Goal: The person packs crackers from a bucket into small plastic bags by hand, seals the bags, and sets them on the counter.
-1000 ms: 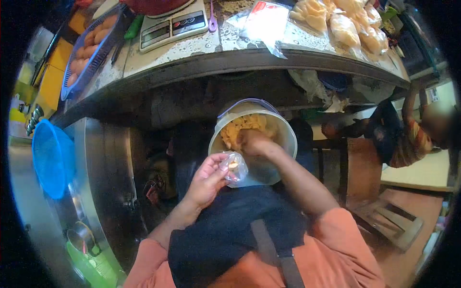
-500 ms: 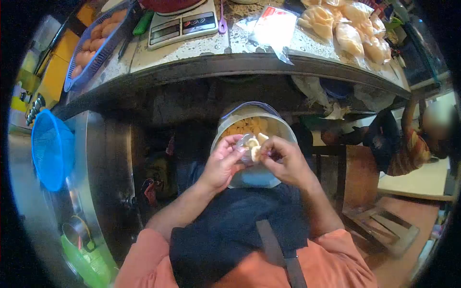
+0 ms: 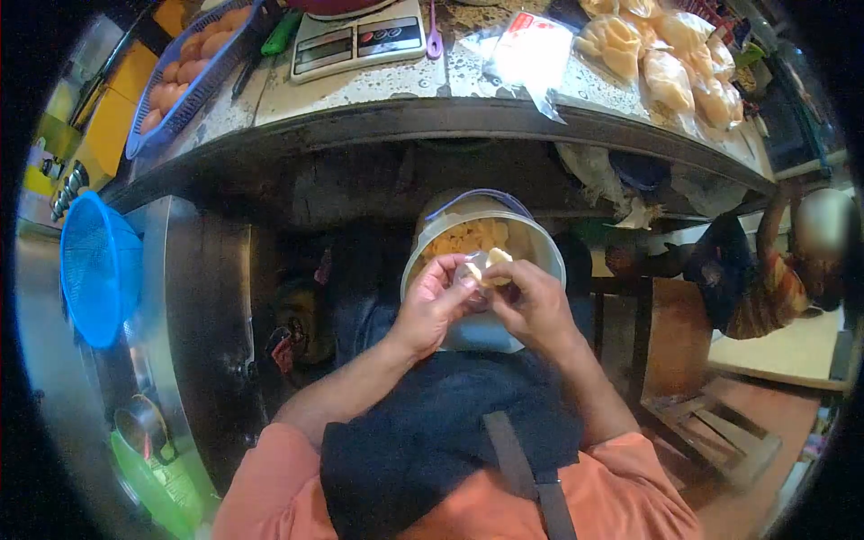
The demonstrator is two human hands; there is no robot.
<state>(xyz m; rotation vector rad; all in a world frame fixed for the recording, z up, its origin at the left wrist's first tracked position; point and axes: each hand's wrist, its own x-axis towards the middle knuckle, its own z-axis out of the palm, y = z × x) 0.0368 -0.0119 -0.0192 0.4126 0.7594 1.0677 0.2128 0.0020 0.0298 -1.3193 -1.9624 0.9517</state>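
Observation:
My left hand (image 3: 432, 306) pinches a small clear plastic bag (image 3: 473, 270) just over the near side of a white bucket (image 3: 551, 256). My right hand (image 3: 537, 304) is closed on a pale yellow, chip-like piece (image 3: 498, 258) at the bag's mouth. Another pale piece shows at the bag, close to my left thumb. Yellowish pieces (image 3: 468, 236) of a similar look lie inside the bucket, which stands in front of my dark apron. My hands partly hide the bucket's opening, and the exact kind of food is too small to tell.
Above, a counter holds a kitchen scale (image 3: 358, 40), a basket of eggs (image 3: 193, 67), clear plastic bags (image 3: 531, 58) and several filled bags (image 3: 670, 76). A blue basket (image 3: 101, 270) is at left. Another person (image 3: 765, 270) is at right, near a wooden chair (image 3: 679, 360).
My right hand has come closer to my left, and fewer pale pieces show between them. The whole view has shifted slightly.

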